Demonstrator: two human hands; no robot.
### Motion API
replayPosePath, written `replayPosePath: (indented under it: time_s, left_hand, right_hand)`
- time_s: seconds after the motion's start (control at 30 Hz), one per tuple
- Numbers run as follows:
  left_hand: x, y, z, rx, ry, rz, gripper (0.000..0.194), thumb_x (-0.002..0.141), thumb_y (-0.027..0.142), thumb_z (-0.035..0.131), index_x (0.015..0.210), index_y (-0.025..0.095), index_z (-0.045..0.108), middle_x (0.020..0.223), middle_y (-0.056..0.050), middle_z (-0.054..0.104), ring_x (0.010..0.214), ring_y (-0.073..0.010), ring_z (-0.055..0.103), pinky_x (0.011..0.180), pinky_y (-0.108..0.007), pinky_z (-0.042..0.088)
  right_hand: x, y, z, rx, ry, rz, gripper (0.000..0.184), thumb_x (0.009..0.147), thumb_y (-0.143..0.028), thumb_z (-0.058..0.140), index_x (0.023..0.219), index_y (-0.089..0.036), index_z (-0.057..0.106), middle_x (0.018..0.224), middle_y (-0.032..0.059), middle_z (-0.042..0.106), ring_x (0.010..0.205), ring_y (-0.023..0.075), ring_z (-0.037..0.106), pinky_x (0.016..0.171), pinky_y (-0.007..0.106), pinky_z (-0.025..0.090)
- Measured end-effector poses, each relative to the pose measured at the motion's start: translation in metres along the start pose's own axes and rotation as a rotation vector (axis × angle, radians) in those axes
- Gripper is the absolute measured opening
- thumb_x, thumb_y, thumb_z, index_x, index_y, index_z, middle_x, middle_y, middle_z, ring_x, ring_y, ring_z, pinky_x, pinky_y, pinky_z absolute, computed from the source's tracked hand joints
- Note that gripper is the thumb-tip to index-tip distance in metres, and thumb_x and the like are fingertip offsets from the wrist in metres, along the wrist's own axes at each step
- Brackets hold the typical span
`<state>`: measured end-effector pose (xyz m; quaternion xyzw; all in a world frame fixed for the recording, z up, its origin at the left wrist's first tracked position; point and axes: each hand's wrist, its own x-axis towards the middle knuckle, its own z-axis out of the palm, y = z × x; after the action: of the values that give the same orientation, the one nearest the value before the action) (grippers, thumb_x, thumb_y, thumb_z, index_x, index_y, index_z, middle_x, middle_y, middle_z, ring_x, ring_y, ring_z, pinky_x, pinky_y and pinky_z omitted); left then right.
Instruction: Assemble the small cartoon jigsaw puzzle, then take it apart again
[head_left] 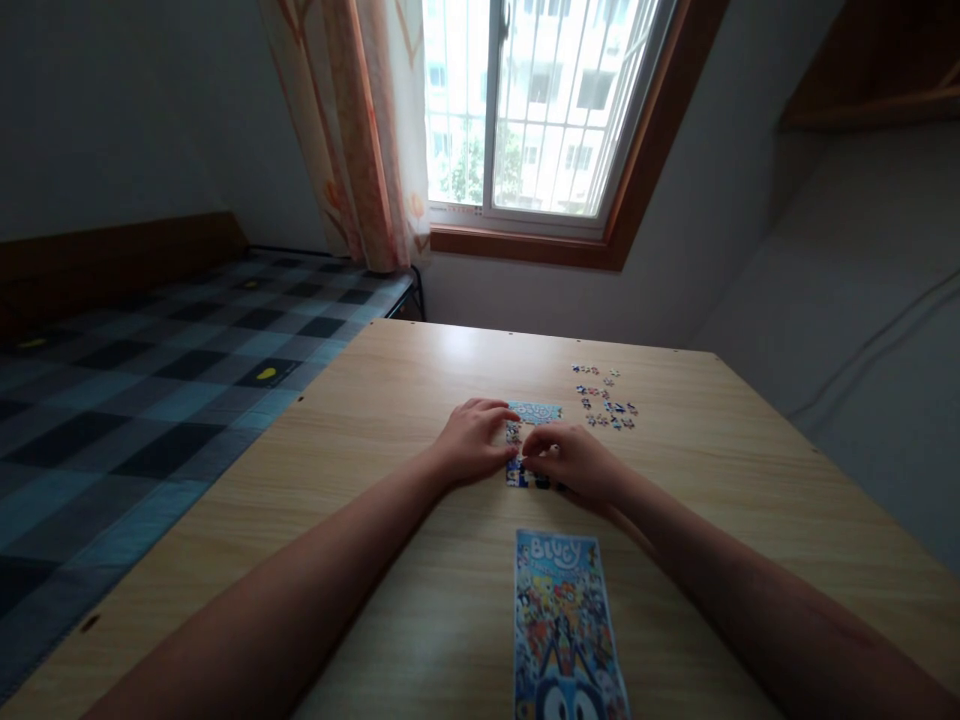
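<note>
A partly assembled jigsaw puzzle (535, 412) lies on the wooden table, with a light blue top strip and darker pieces along its left and lower edges. My left hand (474, 440) rests at its left side, fingers curved and apart, thumb and fingertips touching the edge. Over the puzzle's middle and right, my right hand (574, 458) has thumb and forefinger pinched together near the surface; whatever is between them is too small to make out. Both hands hide part of the puzzle. Several loose puzzle pieces (598, 392) are scattered beyond my right hand.
A Bluey picture sheet (564, 610) lies on the table (375, 400) between my forearms. Left of the table is a bed with a checked cover (187, 350). A barred window (551, 110) and a patterned curtain (360, 130) are beyond the far edge.
</note>
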<state>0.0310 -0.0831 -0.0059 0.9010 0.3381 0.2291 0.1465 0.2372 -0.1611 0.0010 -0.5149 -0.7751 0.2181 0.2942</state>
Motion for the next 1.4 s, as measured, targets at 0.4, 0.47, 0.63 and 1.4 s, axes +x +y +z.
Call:
replayPosePath:
  time_s: [0.4,0.47,0.63,1.4]
  left_hand:
    - [-0.001,0.003,-0.002,0.013,-0.002,0.008,0.040,0.077,0.038,0.076,0.115,0.026,0.071,0.130,-0.006,0.066,0.125,-0.0285,0.056,0.109,-0.046,0.042]
    - [-0.001,0.003,-0.002,0.022,-0.008,0.013,0.039,0.079,0.038,0.074,0.116,0.026,0.071,0.131,-0.006,0.066,0.126,-0.0286,0.055,0.109,-0.047,0.041]
    - [-0.002,0.001,-0.002,0.035,-0.027,0.029,0.038,0.085,0.041,0.069,0.121,0.029,0.068,0.137,-0.005,0.062,0.130,-0.0276,0.052,0.112,-0.048,0.039]
    - [-0.004,0.008,-0.001,0.175,-0.176,0.040,0.064,0.082,0.054,0.068,0.139,0.030,0.055,0.155,-0.008,0.046,0.145,-0.0334,0.036,0.120,-0.052,0.027]
  right_hand:
    - [-0.002,0.000,0.001,-0.032,0.032,-0.054,0.008,0.084,-0.018,0.071,0.083,-0.026,0.073,0.080,-0.0001,0.071,0.081,0.0177,0.063,0.076,0.032,0.048]
    - [-0.002,0.003,-0.003,-0.039,0.055,-0.078,0.007,0.086,-0.020,0.069,0.084,-0.026,0.073,0.080,-0.0004,0.073,0.082,0.0179,0.063,0.079,0.034,0.048]
    - [-0.004,0.015,-0.021,-0.064,0.103,-0.100,0.003,0.086,-0.023,0.072,0.085,-0.026,0.074,0.083,0.0008,0.075,0.080,0.0182,0.064,0.079,0.035,0.048]
    - [-0.014,0.003,-0.014,-0.194,-0.023,-0.395,0.017,0.087,-0.021,0.064,0.076,-0.026,0.076,0.080,0.0021,0.072,0.076,0.0180,0.058,0.078,0.036,0.044]
